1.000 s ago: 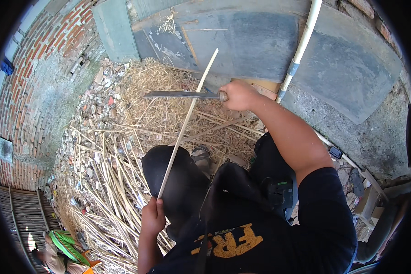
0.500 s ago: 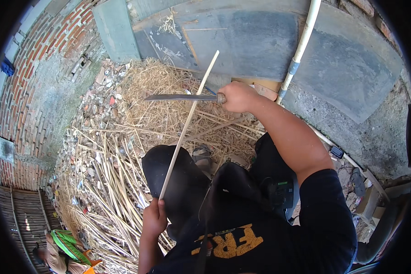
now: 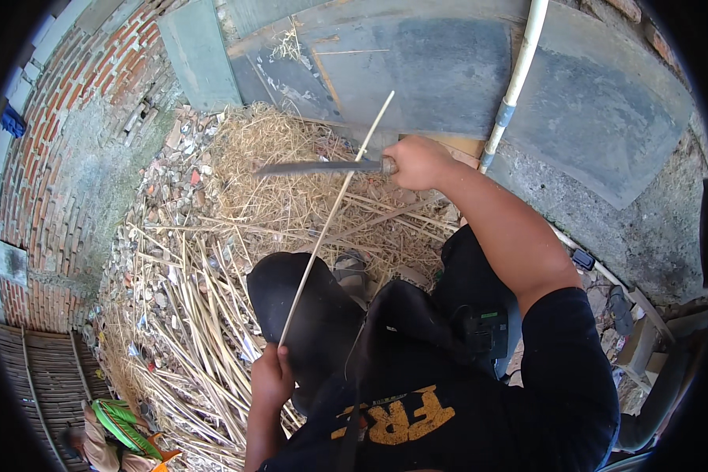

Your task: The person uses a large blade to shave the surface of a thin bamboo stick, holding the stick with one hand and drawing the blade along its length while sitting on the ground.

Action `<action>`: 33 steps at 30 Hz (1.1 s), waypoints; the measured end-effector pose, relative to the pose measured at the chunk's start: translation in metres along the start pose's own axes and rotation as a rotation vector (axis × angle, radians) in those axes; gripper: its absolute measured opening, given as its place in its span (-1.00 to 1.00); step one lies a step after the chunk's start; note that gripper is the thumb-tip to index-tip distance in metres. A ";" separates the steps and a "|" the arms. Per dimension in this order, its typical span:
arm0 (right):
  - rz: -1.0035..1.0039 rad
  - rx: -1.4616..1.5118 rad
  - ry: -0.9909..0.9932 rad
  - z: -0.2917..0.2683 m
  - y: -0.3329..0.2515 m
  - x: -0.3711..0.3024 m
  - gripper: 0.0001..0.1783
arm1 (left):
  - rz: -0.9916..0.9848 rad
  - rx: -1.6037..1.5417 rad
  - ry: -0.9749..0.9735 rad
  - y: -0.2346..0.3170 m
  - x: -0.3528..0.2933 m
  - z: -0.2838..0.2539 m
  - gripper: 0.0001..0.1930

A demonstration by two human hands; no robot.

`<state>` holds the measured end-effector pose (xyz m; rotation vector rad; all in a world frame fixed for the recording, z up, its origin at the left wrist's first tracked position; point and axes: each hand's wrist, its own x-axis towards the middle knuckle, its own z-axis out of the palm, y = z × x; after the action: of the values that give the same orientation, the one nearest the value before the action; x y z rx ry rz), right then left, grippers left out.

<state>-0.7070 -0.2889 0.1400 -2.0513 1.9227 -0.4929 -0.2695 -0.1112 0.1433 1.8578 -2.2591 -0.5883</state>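
- The left hand has its thumb and fingers pinched round the lower end of a long pale strip, which slants up and away above the left knee.
- The right hand is closed in a fist round the handle of a big knife, its fingers curled in with only a bit of the grip showing.
- The blade lies across the upper part of the strip, pointing left; it's a little blurred, and I can't tell how deep it bites, if at all.
- Over at the right, a box-like wooden thing sits near the edge; what it may hold I can't make out.
- Below the knife there's a heap of dry straw, with a loose pile of long strips by the left knee and rubble strewn beyond.
- A pale pipe leans in front of the grey panels, just past the right hand.
- The left side has a worn brick wall.
- A foot is partly hidden between the dark-clad knees.
- Another person, lower left, is cut off by the dark rim.
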 end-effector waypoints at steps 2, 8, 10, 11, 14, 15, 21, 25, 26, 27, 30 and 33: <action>-0.125 -0.102 -0.111 -0.012 -0.026 -0.011 -0.75 | -0.002 -0.012 -0.006 -0.002 0.001 0.002 -0.61; -0.030 0.105 -0.215 -0.009 -0.011 -0.004 -0.70 | -0.008 -0.154 -0.025 -0.009 0.003 0.006 -0.63; 0.073 0.169 -0.127 -0.011 0.024 0.008 -0.70 | -0.011 -0.164 -0.037 -0.006 0.006 0.001 -0.63; 0.174 0.243 -0.045 -0.012 0.030 0.011 -0.70 | -0.023 -0.167 -0.055 -0.005 0.006 -0.003 -0.62; 0.110 0.079 -0.054 -0.003 0.029 0.006 -0.69 | -0.008 -0.130 -0.042 -0.004 0.002 -0.003 -0.62; 0.110 0.078 -0.055 -0.003 0.027 0.004 -0.69 | -0.007 -0.132 -0.042 -0.005 0.004 -0.002 -0.62; -0.173 -0.183 -0.176 -0.018 -0.040 -0.018 -0.75 | -0.014 -0.146 -0.039 -0.008 0.003 0.002 -0.56; 0.059 0.100 -0.158 -0.010 0.007 0.013 -0.75 | -0.021 -0.152 -0.020 -0.011 0.004 0.006 -0.63; 0.055 0.099 -0.154 -0.007 0.011 0.015 -0.75 | -0.041 -0.182 -0.034 -0.012 0.005 0.004 -0.63; 0.052 0.095 -0.125 -0.003 0.015 0.016 -0.75 | 0.009 -0.181 -0.034 -0.011 0.006 -0.001 -0.61; 0.006 0.065 -0.133 -0.007 -0.001 0.007 -0.76 | -0.025 -0.300 -0.113 -0.004 0.007 -0.013 -0.58; -0.105 -0.043 -0.191 -0.009 -0.041 -0.015 -0.77 | -0.125 -0.395 -0.213 -0.020 0.009 -0.012 -0.55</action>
<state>-0.6746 -0.2710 0.1652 -2.1483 1.7375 -0.2685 -0.2490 -0.1249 0.1456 1.8098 -1.9612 -1.2053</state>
